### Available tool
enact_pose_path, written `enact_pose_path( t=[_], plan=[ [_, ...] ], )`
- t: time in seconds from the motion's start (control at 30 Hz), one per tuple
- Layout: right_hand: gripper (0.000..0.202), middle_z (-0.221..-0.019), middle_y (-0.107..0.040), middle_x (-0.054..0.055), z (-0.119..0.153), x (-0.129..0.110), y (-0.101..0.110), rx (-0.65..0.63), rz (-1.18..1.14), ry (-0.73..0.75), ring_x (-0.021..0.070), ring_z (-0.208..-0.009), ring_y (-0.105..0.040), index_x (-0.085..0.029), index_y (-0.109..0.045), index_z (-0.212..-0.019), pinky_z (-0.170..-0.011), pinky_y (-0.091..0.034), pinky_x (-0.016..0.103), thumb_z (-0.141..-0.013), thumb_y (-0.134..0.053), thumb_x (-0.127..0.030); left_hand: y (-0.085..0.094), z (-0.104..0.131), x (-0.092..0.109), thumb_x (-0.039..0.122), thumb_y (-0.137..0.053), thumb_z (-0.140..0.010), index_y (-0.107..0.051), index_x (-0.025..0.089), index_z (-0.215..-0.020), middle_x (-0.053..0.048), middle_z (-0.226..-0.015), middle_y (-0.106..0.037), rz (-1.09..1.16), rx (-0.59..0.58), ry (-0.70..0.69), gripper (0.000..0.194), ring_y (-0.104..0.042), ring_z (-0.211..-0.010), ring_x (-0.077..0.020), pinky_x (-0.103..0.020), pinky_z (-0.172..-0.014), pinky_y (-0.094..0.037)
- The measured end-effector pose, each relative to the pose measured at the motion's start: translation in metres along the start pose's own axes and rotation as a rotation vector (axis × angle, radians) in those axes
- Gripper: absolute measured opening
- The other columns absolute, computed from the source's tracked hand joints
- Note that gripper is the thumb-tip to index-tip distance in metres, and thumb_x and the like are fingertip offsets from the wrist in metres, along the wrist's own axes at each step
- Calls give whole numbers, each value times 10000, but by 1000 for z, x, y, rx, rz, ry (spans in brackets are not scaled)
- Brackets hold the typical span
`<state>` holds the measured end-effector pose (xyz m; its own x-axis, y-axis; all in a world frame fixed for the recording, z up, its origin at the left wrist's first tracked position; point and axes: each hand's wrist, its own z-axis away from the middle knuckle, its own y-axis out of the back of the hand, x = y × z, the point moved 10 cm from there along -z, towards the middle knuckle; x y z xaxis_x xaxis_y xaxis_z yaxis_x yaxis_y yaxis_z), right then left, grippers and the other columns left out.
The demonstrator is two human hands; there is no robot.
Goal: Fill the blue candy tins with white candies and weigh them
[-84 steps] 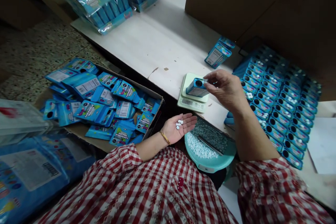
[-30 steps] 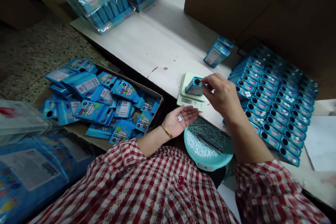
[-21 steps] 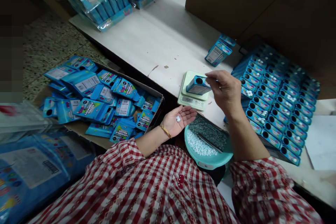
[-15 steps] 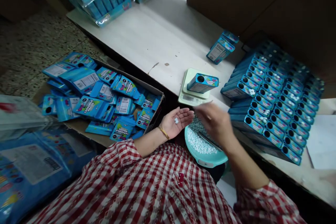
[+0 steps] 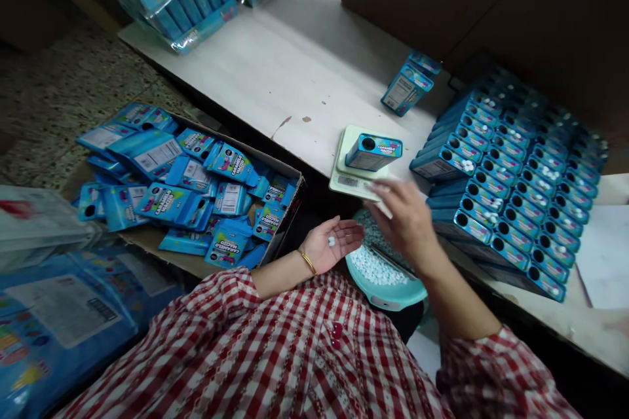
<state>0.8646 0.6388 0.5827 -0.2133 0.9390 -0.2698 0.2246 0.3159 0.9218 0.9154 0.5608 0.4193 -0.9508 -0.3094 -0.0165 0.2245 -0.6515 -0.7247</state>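
My left hand lies palm up with its fingers stretched out. A couple of small white candies rest loose on its palm. My right hand is raised over the far side of a turquoise bowl, near the front of a pale green scale. Motion smears its fingertips, so I cannot make out whether they pinch anything. Many white candies and a dark, thin tool fill the bowl. On the scale stands a blue candy box, with a round hole in its top.
Rows of blue boxes stand at the right of the white table, some with candies on top. Further blue boxes stand behind the scale. On the left, a carton holds blue boxes. Wrapped packs sit at the back.
My right hand has shifted slightly left, its fingertips now nearer the front of the scale. My left hand has lowered a little, still palm up with candies. The view has shifted slightly.
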Motion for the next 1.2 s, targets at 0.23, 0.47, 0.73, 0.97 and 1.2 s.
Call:
enact_pose_path(
  t=[0.23, 0.47, 0.73, 0.97, 1.2],
  plan=[
    [556, -1288, -485, 133, -51, 61, 11, -25, 105, -87, 312, -1163, -441, -224, -414, -1307, -943, -365, 507, -788, -598, -295, 5, 1, 9, 275, -407, -897, -647, 68, -862, -143, -880, -689, -39, 14, -23, 319, -659, -829, -195, -330, -830, -465],
    [608, -1289, -474, 142, -54, 65, -3, -52, 65, -88, 307, -1169, -430, -200, -390, -1325, -939, -383, 488, -769, -618, -289, 13, -1, 17, 273, -421, -892, -645, 67, -871, -144, -889, -686, -32, 50, -42, 305, -656, -837, -190, -327, -833, -475],
    [389, -1061, -593, 105, -66, 78, -2, -29, 35, -113, 251, -976, -533, -198, -522, -1181, -829, -437, 402, -799, -553, -264, 16, -2, 22, 260, -429, -891, -630, 69, -868, -139, -874, -689, -2, 68, -41, 278, -662, -838, -189, -320, -816, -491],
    [351, -971, -621, 114, -118, 194, 15, 228, 213, -386, 269, -888, -556, -177, -596, -1097, -753, -443, 402, -767, -549, -288, 20, -4, 35, 244, -458, -877, -616, 92, -896, -125, -882, -694, 13, 89, -88, 220, -672, -838, -189, -304, -779, -517],
    [315, -1175, -554, 107, -92, 179, 21, 224, 353, -316, 266, -1039, -475, -204, -605, -1108, -805, -426, 401, -829, -460, -210, 22, -5, 47, 237, -461, -878, -616, 76, -900, -134, -911, -688, -24, 96, -114, 224, -667, -855, -191, -306, -798, -516]
  ],
)
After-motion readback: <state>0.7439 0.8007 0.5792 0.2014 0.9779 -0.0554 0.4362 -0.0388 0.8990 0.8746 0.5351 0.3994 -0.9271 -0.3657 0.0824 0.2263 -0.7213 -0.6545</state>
